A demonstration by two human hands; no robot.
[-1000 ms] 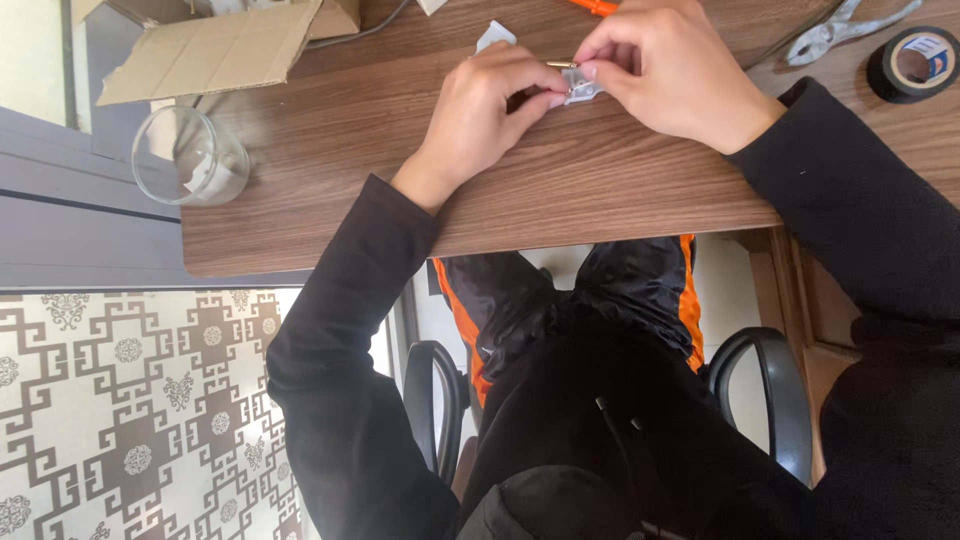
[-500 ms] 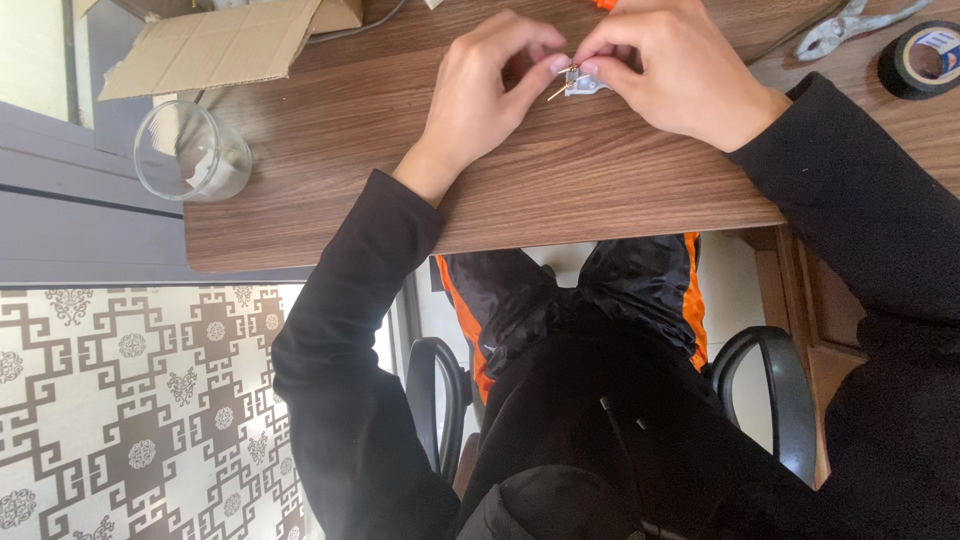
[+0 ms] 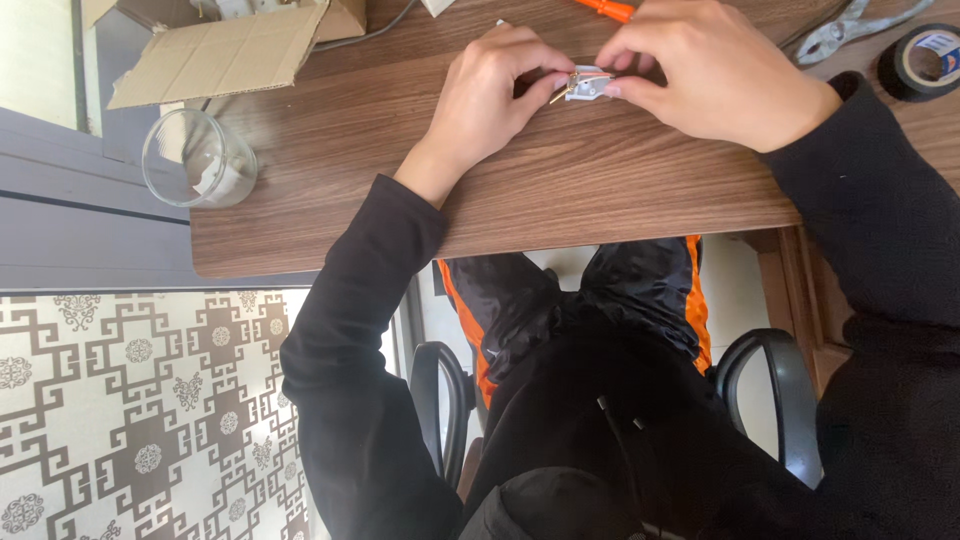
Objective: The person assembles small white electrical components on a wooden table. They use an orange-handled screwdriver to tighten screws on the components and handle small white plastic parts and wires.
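Observation:
My left hand and my right hand meet over a wooden table, both pinching a small white plastic part with brass-coloured metal contacts. The part is held just above the tabletop between my fingertips, and most of it is hidden by my fingers. Both arms are in black sleeves.
A clear glass jar stands near the table's left corner. An open cardboard box lies at the upper left. A roll of black tape, metal pliers and an orange tool handle lie along the top.
The view has shifted slightly. My hands keep holding the small part, with my fingers repositioned a little around it.

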